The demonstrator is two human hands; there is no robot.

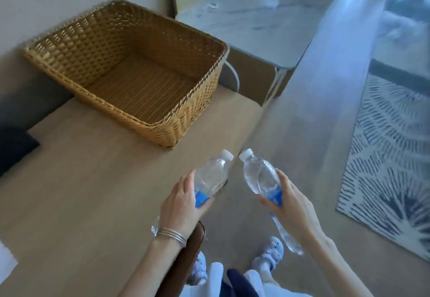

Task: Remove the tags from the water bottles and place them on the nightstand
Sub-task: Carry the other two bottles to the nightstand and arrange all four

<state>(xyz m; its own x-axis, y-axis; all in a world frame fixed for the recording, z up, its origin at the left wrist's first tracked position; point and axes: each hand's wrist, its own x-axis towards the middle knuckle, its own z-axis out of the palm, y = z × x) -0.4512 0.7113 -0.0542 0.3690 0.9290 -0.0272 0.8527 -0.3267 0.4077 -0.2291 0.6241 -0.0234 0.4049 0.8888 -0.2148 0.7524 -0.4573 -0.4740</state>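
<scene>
My left hand (180,206) grips a clear water bottle (213,175) with a white cap and a blue label, held over the right edge of a light wooden table (76,192). My right hand (289,203) holds a second clear water bottle (259,178) with a white cap and blue label, out over the floor. Both bottles tilt with their caps pointing away from me, close together but apart. The lower half of each bottle is partly hidden by my fingers and wrists.
An empty wicker basket (193,101) stands at the table's far end. Beyond it is a marble-topped table (256,24) with a chair. A patterned blue-and-white rug (391,157) lies on the floor to the right. A brown chair back (190,250) is below my left wrist.
</scene>
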